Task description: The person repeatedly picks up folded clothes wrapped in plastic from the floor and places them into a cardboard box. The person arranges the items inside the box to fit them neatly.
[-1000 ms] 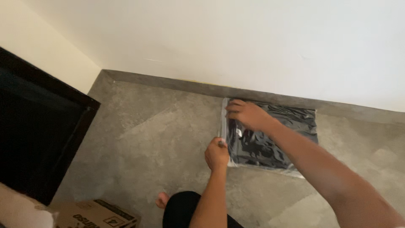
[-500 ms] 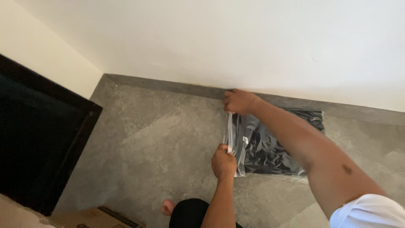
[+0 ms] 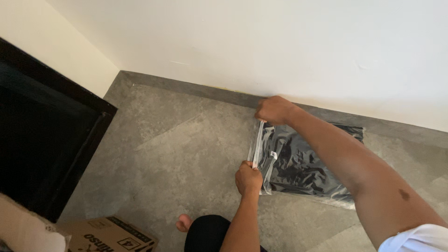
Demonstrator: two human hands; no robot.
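Head view looks down at a grey floor (image 3: 177, 154) beside a white wall (image 3: 280, 46). On the floor, close to the grey skirting (image 3: 196, 89), lies a clear plastic bag (image 3: 303, 163) with something black and folded inside it. The bag lies flat, and its far edge is near the skirting.

My right hand (image 3: 274, 110) is at the far corner of the open end of the bag. The fingers are closed there and pinch the clear strip of the bag mouth. My right arm goes across the bag and hides a part of it. My left hand (image 3: 248, 179) is at the near corner of the same end. It is closed into a fist around the plastic edge. So both hands grasp the bag, one at each corner of its left side, and the clear strip (image 3: 259, 140) runs tight between them.

A small white tag (image 3: 273, 154) shows through the plastic, just beside the strip.

To the left there is a dark opening with a black frame (image 3: 88, 140). At the bottom left, a cardboard box (image 3: 105, 235) stands on the floor, well apart from the bag. My bare toes (image 3: 183, 224) and my knee in black cloth (image 3: 210, 233) are at the lower edge, near my left arm.
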